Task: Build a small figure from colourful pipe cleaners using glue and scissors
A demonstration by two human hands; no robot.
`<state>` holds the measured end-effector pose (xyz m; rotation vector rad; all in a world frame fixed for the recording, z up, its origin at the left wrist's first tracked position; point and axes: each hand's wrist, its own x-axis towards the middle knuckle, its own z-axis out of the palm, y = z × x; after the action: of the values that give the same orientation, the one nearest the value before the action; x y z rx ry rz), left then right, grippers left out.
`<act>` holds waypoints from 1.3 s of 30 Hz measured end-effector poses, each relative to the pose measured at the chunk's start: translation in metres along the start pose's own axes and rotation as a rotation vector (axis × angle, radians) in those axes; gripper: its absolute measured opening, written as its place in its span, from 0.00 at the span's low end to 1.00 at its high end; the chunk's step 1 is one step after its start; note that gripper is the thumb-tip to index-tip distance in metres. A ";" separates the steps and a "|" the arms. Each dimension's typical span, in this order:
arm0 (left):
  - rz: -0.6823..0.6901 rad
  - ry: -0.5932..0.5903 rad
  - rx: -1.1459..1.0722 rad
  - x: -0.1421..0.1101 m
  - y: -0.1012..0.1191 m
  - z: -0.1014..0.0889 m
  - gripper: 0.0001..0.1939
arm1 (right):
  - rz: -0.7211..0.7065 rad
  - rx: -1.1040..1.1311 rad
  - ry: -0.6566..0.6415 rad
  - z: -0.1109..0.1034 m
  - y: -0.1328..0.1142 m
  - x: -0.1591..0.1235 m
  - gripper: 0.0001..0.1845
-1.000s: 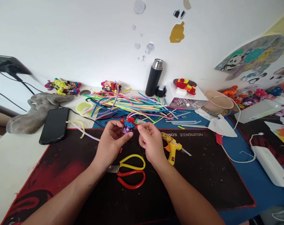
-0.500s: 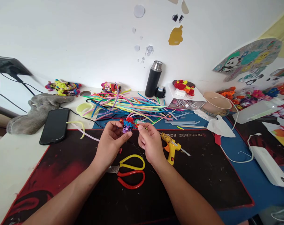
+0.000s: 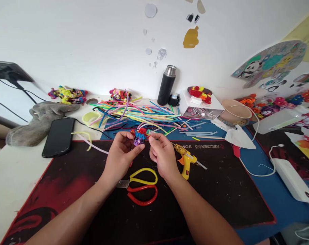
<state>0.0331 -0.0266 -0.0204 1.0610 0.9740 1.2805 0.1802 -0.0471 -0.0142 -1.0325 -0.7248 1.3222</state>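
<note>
Beyond the loop-handled scissors (image 3: 144, 187), our left hand (image 3: 120, 149) grips a small fuzzy figure (image 3: 140, 137) with a ruffled blue band. Our right hand (image 3: 163, 153) is pinched narrow on a small red piece (image 3: 148, 137) at the figure's side; we cannot tell whether they are joined. Right of the scissors lies a yellow glue gun (image 3: 187, 164); well beyond them, slender stems (image 3: 139, 114) form a loose heap.

White wall (image 3: 80, 44) with gold sticker (image 3: 191, 38) — pale desktop (image 3: 14, 173) below.
</note>
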 end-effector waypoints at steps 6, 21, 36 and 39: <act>0.023 -0.015 0.030 -0.002 0.000 0.001 0.25 | -0.006 -0.001 0.012 0.000 0.002 0.001 0.19; 0.032 -0.036 0.074 -0.002 -0.003 0.000 0.24 | -0.009 -0.015 0.027 0.000 0.002 0.001 0.17; 0.067 -0.015 0.086 -0.002 -0.002 0.001 0.23 | 0.012 -0.010 0.009 0.000 0.000 -0.002 0.21; 0.079 0.001 0.074 -0.002 -0.002 0.001 0.23 | 0.023 0.011 -0.015 -0.001 0.000 -0.004 0.23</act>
<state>0.0343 -0.0285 -0.0217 1.1661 0.9954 1.3173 0.1806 -0.0516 -0.0141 -1.0252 -0.7183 1.3537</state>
